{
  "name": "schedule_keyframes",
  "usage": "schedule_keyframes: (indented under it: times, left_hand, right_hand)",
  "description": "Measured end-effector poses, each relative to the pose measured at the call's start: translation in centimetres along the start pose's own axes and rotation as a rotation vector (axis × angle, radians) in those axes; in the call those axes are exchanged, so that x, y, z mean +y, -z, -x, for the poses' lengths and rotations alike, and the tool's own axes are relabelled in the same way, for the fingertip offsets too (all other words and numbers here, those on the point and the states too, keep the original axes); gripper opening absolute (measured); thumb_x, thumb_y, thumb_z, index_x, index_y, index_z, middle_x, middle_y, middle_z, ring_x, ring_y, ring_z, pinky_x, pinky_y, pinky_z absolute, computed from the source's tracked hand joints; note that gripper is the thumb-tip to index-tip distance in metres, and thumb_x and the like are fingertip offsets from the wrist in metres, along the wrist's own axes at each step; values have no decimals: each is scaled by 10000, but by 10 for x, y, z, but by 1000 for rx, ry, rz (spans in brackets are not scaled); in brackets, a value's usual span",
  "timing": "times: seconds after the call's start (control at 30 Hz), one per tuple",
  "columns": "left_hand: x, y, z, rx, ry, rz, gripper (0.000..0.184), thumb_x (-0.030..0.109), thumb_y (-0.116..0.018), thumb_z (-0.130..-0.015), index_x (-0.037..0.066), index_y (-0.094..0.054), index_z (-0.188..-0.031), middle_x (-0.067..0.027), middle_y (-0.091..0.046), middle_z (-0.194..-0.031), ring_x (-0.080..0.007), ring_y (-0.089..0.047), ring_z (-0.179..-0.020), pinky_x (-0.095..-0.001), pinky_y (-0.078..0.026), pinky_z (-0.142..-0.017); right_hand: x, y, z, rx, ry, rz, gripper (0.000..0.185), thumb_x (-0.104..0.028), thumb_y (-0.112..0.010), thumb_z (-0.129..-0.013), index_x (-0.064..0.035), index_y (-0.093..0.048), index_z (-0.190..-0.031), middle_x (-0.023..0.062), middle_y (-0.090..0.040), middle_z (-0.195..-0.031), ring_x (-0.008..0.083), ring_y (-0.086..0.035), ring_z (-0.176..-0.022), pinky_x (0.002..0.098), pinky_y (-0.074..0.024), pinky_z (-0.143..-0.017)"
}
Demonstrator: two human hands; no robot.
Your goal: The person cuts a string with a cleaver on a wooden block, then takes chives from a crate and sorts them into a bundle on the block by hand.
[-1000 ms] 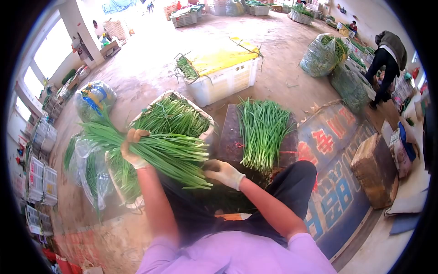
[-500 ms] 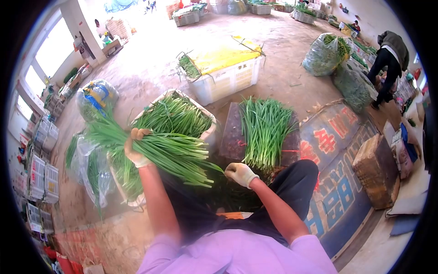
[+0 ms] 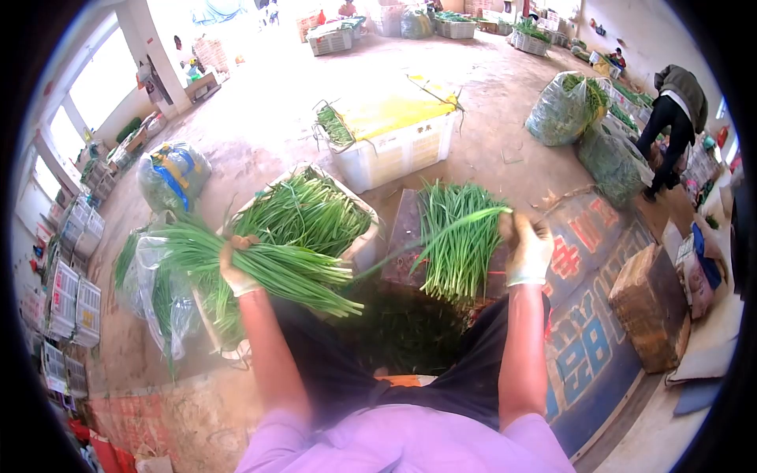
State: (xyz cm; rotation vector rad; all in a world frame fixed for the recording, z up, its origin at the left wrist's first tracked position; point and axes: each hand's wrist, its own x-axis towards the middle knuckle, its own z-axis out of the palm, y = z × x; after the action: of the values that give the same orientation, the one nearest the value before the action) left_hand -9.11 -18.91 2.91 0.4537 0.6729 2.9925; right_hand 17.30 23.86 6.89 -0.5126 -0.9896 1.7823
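Note:
My gloved left hand [image 3: 238, 270] is wrapped round a bunch of Chinese chives [image 3: 296, 273], pale stem ends toward the right. Out to the right, my gloved right hand [image 3: 528, 248] pinches the end of a long chive blade [image 3: 467, 221], which stretches back toward the bunch. Beneath that blade a neat pile of chives [image 3: 456, 256] lies on a dark block [image 3: 404, 236]. Beyond the left hand is a lined crate [image 3: 364, 206] full of chives. Loose dark green scraps [image 3: 414, 335] cover the floor between my knees.
A white crate [image 3: 398, 158] with a yellow cover stands ahead. Stuffed plastic bags [image 3: 173, 177] sit at left, others [image 3: 564, 110] at right near a bending person [image 3: 674, 110]. A worn wooden block [image 3: 650, 307] rests on the printed sheet [image 3: 579, 315] to my right.
My right hand has swung up and right from beside the bunch's stem ends, drawing a chive blade out across the pile. My left hand keeps its hold on the bunch.

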Motion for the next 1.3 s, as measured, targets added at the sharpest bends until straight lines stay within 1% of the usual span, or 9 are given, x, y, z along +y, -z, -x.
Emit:
schedule_keyframes:
  times: [0.2, 0.37, 0.53, 0.63, 0.67, 0.8, 0.9, 0.97, 1.3]
  left_hand:
    - [-30, -8, 16, 179, 17, 76, 89, 128, -658, -857, 69, -615, -906, -13, -542, -722, -170, -517, -692, -347, -453, -841]
    - [-62, -18, 30, -106, 314, 251, 157, 213, -656, -827, 76, -650, -904, -194, -605, -1188, -353, -571, -1124, -501, -493, -979]
    - [-57, -45, 43, -42, 275, 253, 182, 236, -618, -851, 92, -678, -944, -256, -420, -1486, -431, -464, -1323, -515, -456, -1050]
    - [-52, -32, 34, 75, 177, 146, 181, 198, -655, -843, 48, -691, -939, -211, -556, -1374, -340, -546, -1251, -459, -475, -1032]
    - [-49, -20, 24, 67, 225, 141, 135, 185, -660, -844, 61, -670, -896, -102, -685, -1079, -217, -638, -970, -375, -516, -894]
    - [-34, -24, 16, 91, 199, 213, 90, 143, -649, -858, 73, -593, -862, 4, -578, -783, -139, -537, -724, -328, -485, -739]
    - [-29, -20, 10, 78, 117, 141, 71, 136, -634, -876, 77, -598, -894, -9, -600, -803, -151, -557, -730, -338, -484, -754]
    - [-31, -24, 8, 120, 90, 109, 84, 127, -641, -863, 82, -585, -907, -16, -590, -800, -160, -553, -721, -340, -487, -737]
    - [-17, -29, 3, 171, 45, 33, 111, 151, -642, -857, 82, -556, -858, -29, -583, -772, -176, -564, -706, -358, -495, -715]
  right_hand:
    - [-13, -75, 30, -24, 250, -45, 99, 1, -681, -873, -17, -617, -947, 73, -656, -860, 178, -673, -751, 314, -579, -713]
    - [47, -115, 97, -544, 374, 415, 110, -80, -693, -858, -75, -689, -968, 74, -708, -893, 161, -669, -815, 324, -522, -809]
    - [96, -88, 129, -796, -102, 373, 94, -62, -672, -898, -23, -688, -982, 72, -723, -842, 110, -690, -724, 269, -550, -663]
    - [103, -71, 129, -765, -60, 455, 109, -71, -665, -915, -1, -680, -998, 80, -723, -819, 129, -698, -704, 268, -548, -639]
    - [112, -62, 123, -792, 58, 551, 112, -69, -655, -917, -3, -681, -1003, 98, -726, -829, 151, -705, -702, 276, -549, -636]
    - [108, -22, 105, -774, -79, 768, 201, -92, -678, -868, -30, -686, -1058, 154, -717, -865, 266, -717, -734, 341, -564, -701]
    - [105, 1, 110, -1089, 226, 945, 362, -105, -740, -811, -50, -657, -1159, 161, -695, -1068, 255, -713, -859, 336, -554, -795]
    - [79, -19, 131, -1015, -267, 711, 366, -97, -746, -799, -73, -662, -1154, 145, -670, -1075, 245, -683, -948, 327, -533, -835]
    - [67, -51, 139, -896, 480, 798, 248, -21, -600, -817, -93, -685, -1039, 128, -640, -1021, 330, -649, -893, 400, -537, -782]
